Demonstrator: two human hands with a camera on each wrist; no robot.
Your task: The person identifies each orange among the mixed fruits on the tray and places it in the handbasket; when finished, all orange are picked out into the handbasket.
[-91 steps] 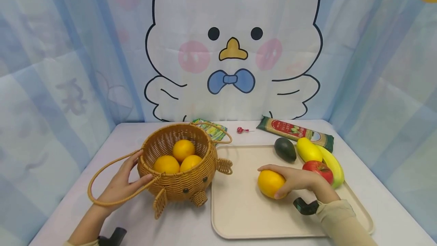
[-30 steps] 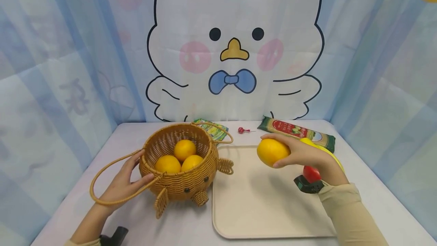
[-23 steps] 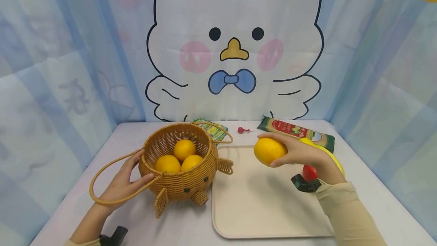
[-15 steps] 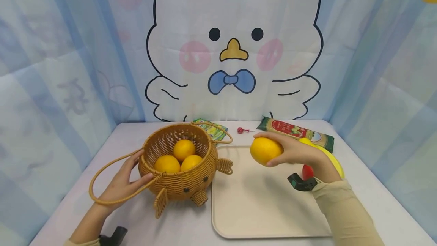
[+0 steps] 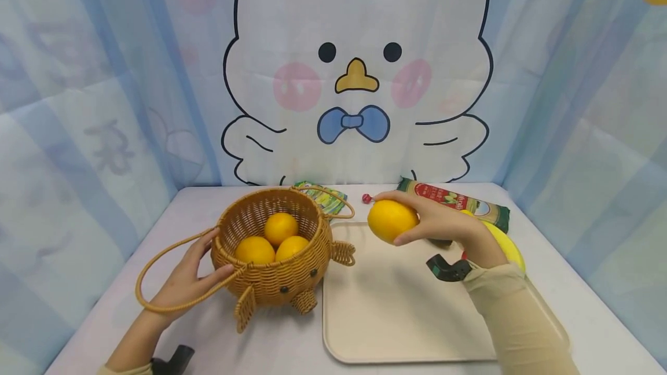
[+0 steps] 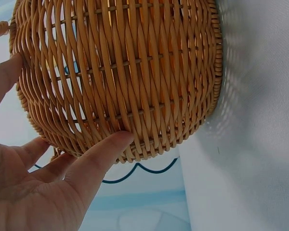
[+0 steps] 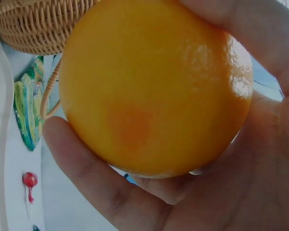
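Observation:
A wicker basket (image 5: 271, 282) with an animal face stands on the table at left, holding three oranges (image 5: 255, 249). My left hand (image 5: 184, 288) reaches through its looped handle (image 5: 143, 271), spread fingers touching the outer wall; the left wrist view shows a fingertip (image 6: 123, 138) against the weave. My right hand (image 5: 443, 221) grips another orange (image 5: 391, 220) above the back of the beige tray (image 5: 396, 317), to the right of the basket. Up close in the right wrist view, thumb and fingers curl round this orange (image 7: 154, 86).
On the tray's right side a banana (image 5: 505, 245), a red apple and a dark fruit (image 5: 442, 243) are partly hidden by my right arm. Behind lie a green packet (image 5: 328, 198), a red lollipop (image 5: 367, 198) and a long green-and-red packet (image 5: 458, 198). Patterned cloth surrounds the table.
My right hand has lifted the orange off the tray and carried it back and left, towards the basket. The left hand and basket have stayed in place.

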